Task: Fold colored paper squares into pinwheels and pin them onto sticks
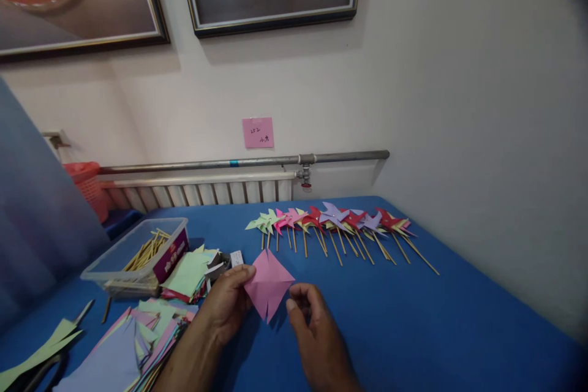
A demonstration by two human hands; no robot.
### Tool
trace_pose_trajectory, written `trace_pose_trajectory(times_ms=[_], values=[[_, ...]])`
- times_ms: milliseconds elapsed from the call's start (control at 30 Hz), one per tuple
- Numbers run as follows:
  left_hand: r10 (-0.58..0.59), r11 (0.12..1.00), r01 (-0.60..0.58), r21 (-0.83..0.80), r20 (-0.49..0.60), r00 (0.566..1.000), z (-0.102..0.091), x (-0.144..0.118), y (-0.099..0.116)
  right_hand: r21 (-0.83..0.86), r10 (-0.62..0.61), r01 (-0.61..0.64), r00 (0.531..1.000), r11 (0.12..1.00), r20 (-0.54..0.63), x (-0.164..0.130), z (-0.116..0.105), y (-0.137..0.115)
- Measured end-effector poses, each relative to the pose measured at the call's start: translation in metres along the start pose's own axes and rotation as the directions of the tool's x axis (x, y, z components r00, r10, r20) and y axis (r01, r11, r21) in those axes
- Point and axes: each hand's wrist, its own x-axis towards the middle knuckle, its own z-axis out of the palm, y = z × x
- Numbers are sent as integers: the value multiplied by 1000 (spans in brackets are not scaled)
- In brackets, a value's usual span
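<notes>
**Pink paper square mid-fold, pinwheels lined up behind**

So the person's got a pink paper square [267, 285] held up just over the blue bench [413, 318], turned like a diamond with creases across it. The left hand [225, 306] has its grip clamped on the square's left corner, thumb on top and fingers behind. The right hand [315, 324] sits just right of the square, its grip pinched together at the right edge of the paper, thumb tip touching or nearly touching it; hard to tell if it really has hold.

Everything else, going off that pink square:
- Behind it, farther up the bench, there's a row of finished paper pinwheels [331, 223] on wooden sticks, green, pink, red, purple, overlapping each other.
- To its left, a clear plastic box [138, 251] with loose wooden sticks [147, 248] inside.
- Between the box and the square, a small stack of green paper [190, 272].
- Lower left of it, right by the left forearm, a messy pile of coloured paper sheets [133, 343], purple and pink and green.
- Way above it on the wall, a pink sticky note [258, 132] over a metal pipe [243, 163].
</notes>
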Motion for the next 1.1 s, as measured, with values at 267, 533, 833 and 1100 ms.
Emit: trace_pose_trajectory(times_ms=[267, 533, 833, 1100], values=[[-12, 994, 7, 106, 44, 999, 4, -1, -9, -208, -195, 200, 980, 957, 47, -2, 1, 15], [-71, 986, 50, 157, 128, 989, 13, -6, -22, -280, -90, 130, 984, 951, 151, -1, 2, 3], [-91, 990, 77, 119, 121, 989, 9, -4, -19, -198, -56, 70, 996, 978, 72, 1, -2, 3], [-94, 987, 70, 144, 162, 982, 11, -6, -19, -95, -10, 20, 995, 995, 99, 9, -8, 2]])
